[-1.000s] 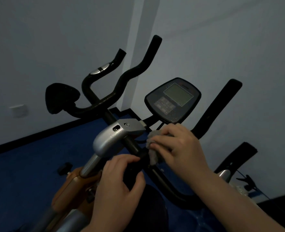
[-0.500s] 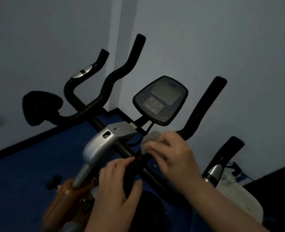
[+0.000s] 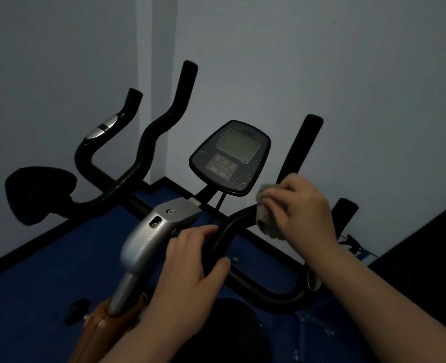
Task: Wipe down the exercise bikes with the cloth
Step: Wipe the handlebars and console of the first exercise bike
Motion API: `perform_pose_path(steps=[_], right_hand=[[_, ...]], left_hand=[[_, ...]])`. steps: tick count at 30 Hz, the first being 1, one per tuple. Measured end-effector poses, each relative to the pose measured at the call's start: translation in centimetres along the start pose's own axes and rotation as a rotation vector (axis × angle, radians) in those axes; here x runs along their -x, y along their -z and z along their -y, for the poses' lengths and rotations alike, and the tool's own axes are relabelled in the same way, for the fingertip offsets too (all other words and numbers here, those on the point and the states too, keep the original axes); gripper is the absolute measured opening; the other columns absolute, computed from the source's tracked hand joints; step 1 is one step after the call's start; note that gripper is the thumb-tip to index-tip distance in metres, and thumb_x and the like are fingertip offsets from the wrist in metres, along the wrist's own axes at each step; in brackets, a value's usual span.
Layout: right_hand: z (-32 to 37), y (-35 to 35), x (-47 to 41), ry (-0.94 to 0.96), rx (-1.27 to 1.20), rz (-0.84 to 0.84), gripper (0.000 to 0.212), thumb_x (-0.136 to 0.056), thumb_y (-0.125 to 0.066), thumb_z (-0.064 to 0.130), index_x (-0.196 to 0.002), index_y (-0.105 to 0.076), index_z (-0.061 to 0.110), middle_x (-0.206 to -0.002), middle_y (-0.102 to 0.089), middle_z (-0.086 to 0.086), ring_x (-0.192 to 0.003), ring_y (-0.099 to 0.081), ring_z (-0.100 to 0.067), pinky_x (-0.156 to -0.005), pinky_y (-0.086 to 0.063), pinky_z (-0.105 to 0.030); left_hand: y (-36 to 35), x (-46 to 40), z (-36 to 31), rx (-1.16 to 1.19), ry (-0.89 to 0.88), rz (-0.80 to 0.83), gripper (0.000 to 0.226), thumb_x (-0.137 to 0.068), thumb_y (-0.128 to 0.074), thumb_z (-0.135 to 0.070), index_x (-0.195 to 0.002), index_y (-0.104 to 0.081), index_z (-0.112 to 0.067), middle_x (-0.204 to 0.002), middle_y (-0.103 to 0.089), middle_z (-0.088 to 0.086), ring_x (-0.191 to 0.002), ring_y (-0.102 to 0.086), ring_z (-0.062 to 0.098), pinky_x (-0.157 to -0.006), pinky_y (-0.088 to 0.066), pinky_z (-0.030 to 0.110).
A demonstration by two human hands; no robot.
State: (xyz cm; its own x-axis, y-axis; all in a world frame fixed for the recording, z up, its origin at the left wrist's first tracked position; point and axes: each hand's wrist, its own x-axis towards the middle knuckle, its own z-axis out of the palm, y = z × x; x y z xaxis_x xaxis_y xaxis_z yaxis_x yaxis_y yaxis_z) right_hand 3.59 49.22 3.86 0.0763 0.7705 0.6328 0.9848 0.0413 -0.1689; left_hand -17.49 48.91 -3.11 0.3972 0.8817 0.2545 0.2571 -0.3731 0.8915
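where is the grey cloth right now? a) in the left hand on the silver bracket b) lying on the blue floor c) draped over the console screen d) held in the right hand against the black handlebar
d: the crumpled grey cloth sits under the fingers of the right hand, pressed to the black tubular handlebar, while the left hand grips the bar lower down without any cloth.

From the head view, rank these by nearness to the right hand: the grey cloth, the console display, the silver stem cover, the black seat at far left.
1. The grey cloth: held in the right hand against the handlebar.
2. The console display: just up and left of the hand.
3. The silver stem cover: further left, by the left hand.
4. The black seat: far left.
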Motion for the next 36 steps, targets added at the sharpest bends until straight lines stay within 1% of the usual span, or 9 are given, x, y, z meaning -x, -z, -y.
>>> perform_pose_path(steps=[4, 6, 9, 13, 16, 21, 26, 31, 36], right_hand=[[0.4, -0.8, -1.0, -0.384, -0.168, -0.181, 0.014, -0.087, -0.066, 0.025, -0.095, -0.074, 0.017, -0.086, -0.054, 0.003, -0.076, -0.052, -0.012, -0.07, -0.045, -0.026], [1.9, -2.1, 1.0, -0.492, -0.24, -0.204, 0.012, -0.088, -0.065, 0.025, -0.097, -0.072, 0.021, -0.089, -0.053, 0.007, -0.077, -0.053, -0.008, -0.068, -0.041, -0.014], [4.0, -2.8, 3.4, -0.435, -0.372, -0.125, 0.011, -0.086, -0.066, 0.023, -0.093, -0.072, 0.03, -0.085, -0.052, 0.016, -0.081, -0.055, 0.0, -0.067, -0.038, -0.003], [1.5, -1.6, 0.7, -0.478, -0.357, -0.108, 0.01, -0.085, -0.068, 0.025, -0.093, -0.075, 0.026, -0.082, -0.054, 0.014, -0.077, -0.055, -0.001, -0.068, -0.041, -0.012], [2.6, -2.2, 1.9, -0.412, -0.273, -0.157, 0.01, -0.087, -0.066, 0.022, -0.094, -0.073, 0.022, -0.087, -0.054, 0.009, -0.074, -0.052, -0.003, -0.065, -0.039, -0.01], [1.7, -1.4, 2.2, -0.434, -0.433, -0.056, 0.011, -0.085, -0.068, 0.024, -0.094, -0.073, 0.027, -0.085, -0.054, 0.017, -0.081, -0.055, 0.003, -0.07, -0.043, -0.009], [-1.3, 1.0, -5.3, -0.493, -0.413, -0.469, 0.007, -0.086, -0.066, 0.024, -0.089, -0.06, 0.025, -0.097, -0.049, 0.008, -0.08, -0.048, 0.013, -0.07, -0.037, 0.0], [-2.1, -1.8, -3.8, -0.47, -0.288, -0.193, 0.004, -0.09, -0.06, 0.019, -0.091, -0.056, 0.017, -0.101, -0.049, 0.005, -0.083, -0.052, -0.007, -0.067, -0.039, -0.013], [-2.6, -0.6, -1.5, -0.468, -0.393, 0.015, 0.008, -0.088, -0.062, 0.026, -0.083, -0.057, 0.028, -0.092, -0.06, 0.009, -0.085, -0.054, 0.0, -0.068, -0.045, -0.02]], left_hand=[[-1.2, -3.7, -0.7, 0.018, -0.025, -0.009, 0.033, -0.088, -0.058, -0.032, -0.117, -0.047, -0.043, -0.108, -0.046, -0.03, -0.11, -0.038, -0.015, -0.084, -0.033, 0.003], [-2.1, -5.5, -1.0, 0.023, -0.046, -0.016, 0.026, -0.092, -0.053, -0.028, -0.117, -0.05, -0.038, -0.105, -0.05, -0.024, -0.106, -0.042, -0.012, -0.083, -0.033, 0.002], [-3.0, -7.8, -1.5, 0.137, 0.003, -0.026, 0.018, -0.097, -0.045, -0.026, -0.112, -0.054, -0.033, -0.103, -0.059, -0.01, -0.097, -0.053, -0.003, -0.081, -0.041, 0.014], [-3.9, -8.9, -1.7, 0.168, 0.019, -0.033, 0.015, -0.098, -0.043, -0.024, -0.104, -0.056, -0.027, -0.098, -0.065, -0.003, -0.091, -0.061, 0.012, -0.075, -0.048, 0.028], [-4.2, -8.8, -1.5, 0.075, 0.009, -0.026, 0.016, -0.098, -0.041, -0.028, -0.102, -0.057, -0.026, -0.095, -0.064, -0.004, -0.09, -0.06, 0.012, -0.079, -0.051, 0.037], [-3.8, -8.4, -1.4, 0.016, 0.005, -0.011, 0.016, -0.096, -0.04, -0.036, -0.097, -0.056, -0.035, -0.092, -0.064, -0.011, -0.09, -0.06, 0.007, -0.079, -0.051, 0.039], [-4.7, -9.9, -2.6, -0.087, 0.01, 0.012, 0.015, -0.096, -0.044, -0.034, -0.097, -0.059, -0.031, -0.091, -0.064, -0.011, -0.087, -0.058, 0.004, -0.078, -0.051, 0.037], [-5.0, -9.6, -2.4, -0.128, -0.022, -0.018, 0.016, -0.094, -0.043, -0.037, -0.092, -0.058, -0.035, -0.086, -0.061, -0.016, -0.083, -0.056, 0.0, -0.069, -0.048, 0.03], [-4.8, -9.6, -2.2, -0.134, -0.026, 0.007, 0.015, -0.094, -0.043, -0.039, -0.09, -0.057, -0.036, -0.084, -0.061, -0.016, -0.08, -0.055, 0.0, -0.065, -0.046, 0.027]])
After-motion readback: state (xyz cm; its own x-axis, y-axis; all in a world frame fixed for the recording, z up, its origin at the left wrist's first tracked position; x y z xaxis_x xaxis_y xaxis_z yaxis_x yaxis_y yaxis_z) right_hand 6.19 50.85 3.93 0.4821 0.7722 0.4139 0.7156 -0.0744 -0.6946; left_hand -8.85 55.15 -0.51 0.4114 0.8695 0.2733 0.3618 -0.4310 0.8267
